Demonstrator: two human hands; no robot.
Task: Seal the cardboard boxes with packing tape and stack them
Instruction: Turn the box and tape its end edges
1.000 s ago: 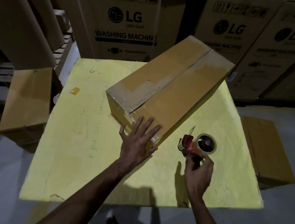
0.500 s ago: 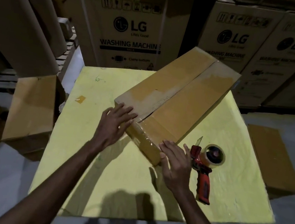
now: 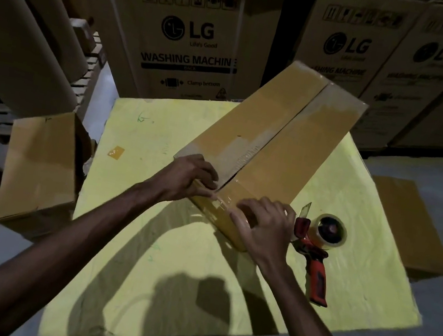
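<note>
Tall LG washing machine cartons [image 3: 188, 45] fill the top of the frame. Below them a yellow-topped table [image 3: 167, 276] takes up the centre. A long cardboard box [image 3: 278, 136] lies on it diagonally, running from centre frame towards the upper right, its top flaps closed along a middle seam and glossy packing tape across its near end. A smaller box [image 3: 38, 166] stands at the left edge of the table, another [image 3: 410, 223] at the right, lower down. The left hand [image 3: 186, 176] rests on the box's near top corner, fingers held together and pressing by the seam. The right hand [image 3: 263, 224] presses the taped near end with bent, slightly spread fingers. A red-handled tape dispenser [image 3: 318, 248] lies on the table just right of that hand. A scrap of tape [image 3: 115, 152] sits left of the box.
</note>
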